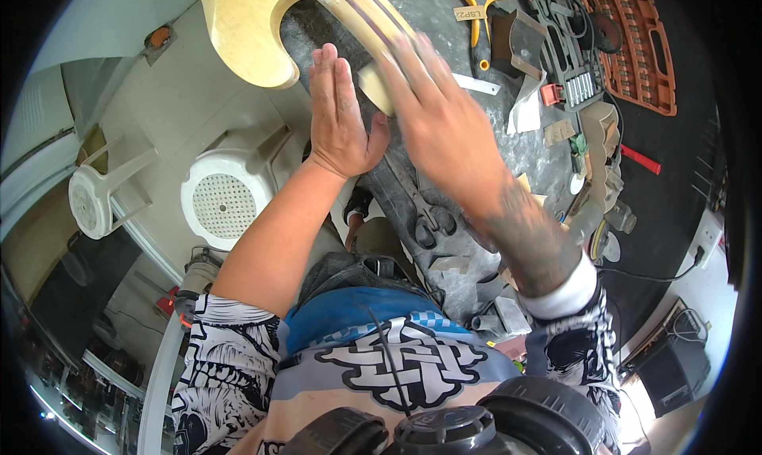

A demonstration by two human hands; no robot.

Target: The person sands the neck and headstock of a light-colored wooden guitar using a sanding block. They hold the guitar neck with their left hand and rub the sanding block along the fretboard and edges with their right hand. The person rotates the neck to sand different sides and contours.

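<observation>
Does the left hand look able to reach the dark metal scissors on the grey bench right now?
Likely yes: the left hand is open nearby, and the scissors look uncovered at the handles; the right forearm passes beside, not over, them.

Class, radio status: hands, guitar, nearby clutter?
Bare left hand: open. Bare right hand: motion-blurred, across striped neck of pale-yellow wooden guitar. Nearby: dark metal scissors.

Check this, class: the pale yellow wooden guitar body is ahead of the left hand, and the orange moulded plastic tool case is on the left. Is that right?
No: the orange moulded plastic tool case is on the right in the head view. The pale yellow wooden guitar body is ahead of the left hand.
</observation>
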